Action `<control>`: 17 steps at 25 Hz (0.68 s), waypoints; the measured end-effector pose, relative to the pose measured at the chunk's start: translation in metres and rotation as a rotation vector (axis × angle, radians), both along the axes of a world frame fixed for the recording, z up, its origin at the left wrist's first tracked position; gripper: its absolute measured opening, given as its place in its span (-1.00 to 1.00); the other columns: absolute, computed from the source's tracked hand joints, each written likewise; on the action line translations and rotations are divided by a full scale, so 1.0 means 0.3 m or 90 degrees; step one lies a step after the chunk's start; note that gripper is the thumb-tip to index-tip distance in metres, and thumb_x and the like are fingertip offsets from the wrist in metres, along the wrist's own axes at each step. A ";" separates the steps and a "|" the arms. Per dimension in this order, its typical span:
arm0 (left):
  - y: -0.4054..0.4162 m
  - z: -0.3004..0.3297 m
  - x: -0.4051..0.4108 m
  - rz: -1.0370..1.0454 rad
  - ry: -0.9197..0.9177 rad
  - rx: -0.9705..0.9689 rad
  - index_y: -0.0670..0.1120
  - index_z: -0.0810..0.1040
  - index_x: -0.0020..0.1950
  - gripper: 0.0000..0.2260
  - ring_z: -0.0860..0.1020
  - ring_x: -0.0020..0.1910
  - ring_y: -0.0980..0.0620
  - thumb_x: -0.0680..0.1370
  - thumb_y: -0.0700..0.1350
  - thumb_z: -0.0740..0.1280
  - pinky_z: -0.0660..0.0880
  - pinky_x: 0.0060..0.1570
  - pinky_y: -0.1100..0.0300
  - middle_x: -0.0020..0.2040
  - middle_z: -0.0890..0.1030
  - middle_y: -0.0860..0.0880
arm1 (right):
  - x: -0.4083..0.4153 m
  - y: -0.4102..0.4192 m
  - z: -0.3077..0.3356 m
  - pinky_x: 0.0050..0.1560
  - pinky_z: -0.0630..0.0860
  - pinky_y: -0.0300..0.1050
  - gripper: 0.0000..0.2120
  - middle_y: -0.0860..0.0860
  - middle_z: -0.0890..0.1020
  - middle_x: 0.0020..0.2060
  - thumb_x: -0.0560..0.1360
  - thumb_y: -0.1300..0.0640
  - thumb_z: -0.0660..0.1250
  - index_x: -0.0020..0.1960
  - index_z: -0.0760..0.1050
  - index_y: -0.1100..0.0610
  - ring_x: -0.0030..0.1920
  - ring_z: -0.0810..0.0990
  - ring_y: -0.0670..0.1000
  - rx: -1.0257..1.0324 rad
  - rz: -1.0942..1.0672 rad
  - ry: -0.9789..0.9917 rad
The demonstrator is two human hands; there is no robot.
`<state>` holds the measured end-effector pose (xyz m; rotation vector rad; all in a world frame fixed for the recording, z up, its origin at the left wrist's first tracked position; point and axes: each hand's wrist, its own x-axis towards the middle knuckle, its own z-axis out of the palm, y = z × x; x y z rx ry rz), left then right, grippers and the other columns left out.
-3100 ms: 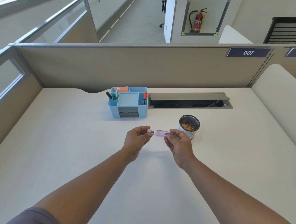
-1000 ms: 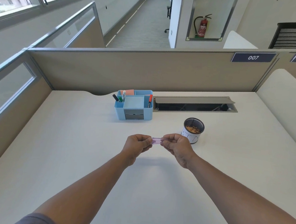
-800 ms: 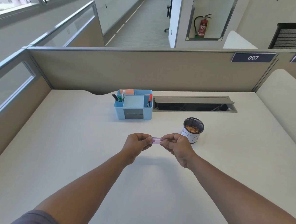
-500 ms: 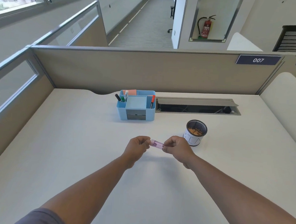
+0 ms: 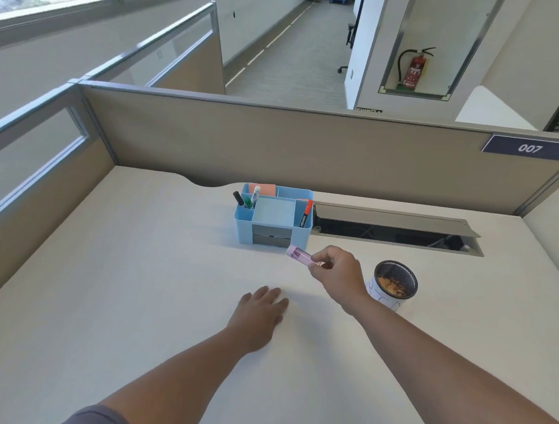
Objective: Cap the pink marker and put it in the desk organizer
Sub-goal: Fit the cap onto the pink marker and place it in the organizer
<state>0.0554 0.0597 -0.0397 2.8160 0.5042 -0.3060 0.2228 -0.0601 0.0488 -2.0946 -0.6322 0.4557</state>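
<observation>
The left hand [image 5: 261, 313] has been let go of the pink marker [image 5: 301, 257] and laid flat and empty on the tabletop [image 5: 133, 301], while the light, stiff, seemingly capped marker is pinched at its near end by the right hand [image 5: 337, 269], just near of the desk organizer [image 5: 272, 219].

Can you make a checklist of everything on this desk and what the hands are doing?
Surface: pale desk, mostly bare.
Job's things: pink marker held in the air just in front of the blue organizer, not in it yet.
Clutter: mesh cup with brownish bits, right of the hand; pens and sticky notes in the organizer.
Hands: right hand pinches the marker; left hand lies flat on the desk, empty.
Cables: dimly seen inside the open cable hatch.
Surroundings: beige partition with a 007 sign, windows left, fire extinguisher beyond.
</observation>
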 end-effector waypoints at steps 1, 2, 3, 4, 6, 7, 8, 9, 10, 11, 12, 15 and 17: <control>0.020 -0.001 0.009 -0.009 0.002 0.014 0.07 0.25 0.59 -0.58 0.10 0.64 -0.14 0.72 -0.02 0.07 0.18 0.52 -0.12 0.67 0.17 -0.03 | 0.012 0.038 0.009 -0.33 0.43 -0.23 -0.90 -0.06 0.66 -0.24 0.44 0.11 0.50 -0.06 0.63 0.01 -0.25 0.60 -0.05 0.004 0.010 -0.018; 0.043 -0.006 0.021 -0.015 0.002 0.024 0.08 0.22 0.61 -0.58 0.08 0.65 -0.14 0.72 -0.02 0.05 0.16 0.53 -0.15 0.68 0.15 -0.02 | 0.028 0.079 0.016 -0.35 0.42 -0.25 -0.89 -0.06 0.65 -0.25 0.44 0.11 0.50 -0.05 0.62 0.01 -0.26 0.59 -0.06 0.006 0.022 -0.037; 0.063 -0.010 0.034 -0.016 0.000 0.031 0.09 0.20 0.62 -0.57 0.07 0.65 -0.14 0.73 -0.01 0.04 0.13 0.55 -0.18 0.69 0.12 -0.01 | 0.044 0.116 0.022 -0.37 0.40 -0.30 -0.88 -0.08 0.63 -0.26 0.44 0.12 0.49 -0.06 0.60 0.00 -0.27 0.58 -0.07 0.007 0.035 -0.055; 0.083 -0.017 0.049 -0.014 -0.003 0.033 0.10 0.18 0.63 -0.57 0.05 0.66 -0.13 0.73 -0.01 0.03 0.10 0.56 -0.20 0.69 0.11 -0.01 | 0.062 0.156 0.023 -0.40 0.38 -0.36 -0.88 -0.10 0.61 -0.27 0.44 0.12 0.49 -0.07 0.58 -0.02 -0.28 0.56 -0.09 0.008 0.049 -0.074; 0.109 -0.029 0.082 0.000 -0.013 0.027 0.11 0.16 0.63 -0.57 0.01 0.67 -0.13 0.74 -0.01 0.01 0.03 0.58 -0.23 0.70 0.07 0.01 | 0.098 0.225 0.024 -0.41 0.36 -0.40 -0.89 -0.12 0.59 -0.31 0.45 0.14 0.48 -0.09 0.58 -0.01 -0.32 0.53 -0.13 0.014 0.070 -0.112; 0.120 -0.036 0.100 0.009 -0.019 0.024 0.11 0.16 0.63 -0.57 0.00 0.67 -0.12 0.74 -0.01 0.01 0.01 0.58 -0.23 0.70 0.07 0.01 | 0.118 0.257 0.023 -0.37 0.39 -0.33 -0.91 -0.11 0.58 -0.32 0.45 0.16 0.47 -0.09 0.60 0.02 -0.33 0.52 -0.12 0.016 0.077 -0.132; 0.130 -0.043 0.118 0.016 -0.027 0.025 0.10 0.17 0.63 -0.57 0.01 0.67 -0.12 0.74 -0.02 0.01 0.00 0.58 -0.23 0.70 0.08 0.01 | 0.137 0.288 0.021 -0.32 0.44 -0.23 -0.93 -0.09 0.59 -0.33 0.46 0.18 0.47 -0.08 0.62 0.07 -0.32 0.52 -0.09 0.015 0.082 -0.149; 0.137 -0.048 0.132 0.019 -0.033 0.029 0.09 0.19 0.63 -0.57 0.02 0.66 -0.12 0.73 -0.04 0.01 0.01 0.58 -0.23 0.69 0.09 0.01 | 0.156 0.313 0.020 -0.26 0.48 -0.19 -0.93 -0.05 0.61 -0.31 0.46 0.19 0.47 -0.05 0.64 0.11 -0.30 0.54 -0.04 0.013 0.087 -0.160; 0.148 -0.059 0.147 0.022 -0.039 0.031 0.08 0.20 0.62 -0.57 0.04 0.66 -0.13 0.73 -0.05 0.02 0.03 0.57 -0.23 0.69 0.12 0.00 | 0.178 0.344 0.012 -0.18 0.50 -0.15 -0.90 -0.01 0.63 -0.29 0.47 0.20 0.46 -0.01 0.66 0.13 -0.27 0.56 0.01 0.008 0.094 -0.163; 0.151 -0.061 0.156 0.020 -0.045 0.035 0.08 0.23 0.61 -0.58 0.08 0.65 -0.13 0.73 -0.06 0.03 0.05 0.57 -0.23 0.67 0.16 0.00 | 0.192 0.358 0.008 -0.13 0.52 -0.12 -0.87 0.03 0.65 -0.26 0.47 0.21 0.46 0.02 0.67 0.14 -0.23 0.59 0.06 0.003 0.101 -0.163; 0.157 -0.065 0.164 0.018 -0.053 0.040 0.07 0.26 0.60 -0.58 0.11 0.64 -0.14 0.72 -0.06 0.04 0.08 0.56 -0.22 0.66 0.20 0.00 | 0.205 0.374 0.003 -0.09 0.53 -0.10 -0.85 0.06 0.67 -0.23 0.48 0.22 0.46 0.05 0.67 0.15 -0.21 0.60 0.08 -0.002 0.109 -0.162; 0.165 -0.075 0.174 0.017 -0.076 0.052 0.05 0.34 0.55 -0.61 0.21 0.59 -0.15 0.72 -0.03 0.05 0.16 0.52 -0.19 0.60 0.32 0.00 | 0.215 0.415 -0.014 -0.04 0.53 -0.15 -0.82 0.04 0.68 -0.16 0.49 0.23 0.47 0.09 0.67 0.16 -0.17 0.61 0.04 -0.005 0.147 -0.158; 0.168 -0.086 0.175 0.021 -0.089 0.056 0.04 0.37 0.53 -0.62 0.25 0.57 -0.15 0.71 -0.03 0.06 0.19 0.49 -0.18 0.57 0.36 0.00 | 0.210 0.439 -0.025 -0.02 0.51 -0.16 -0.81 0.06 0.70 -0.07 0.50 0.22 0.46 0.11 0.66 0.17 -0.12 0.60 0.01 -0.009 0.169 -0.162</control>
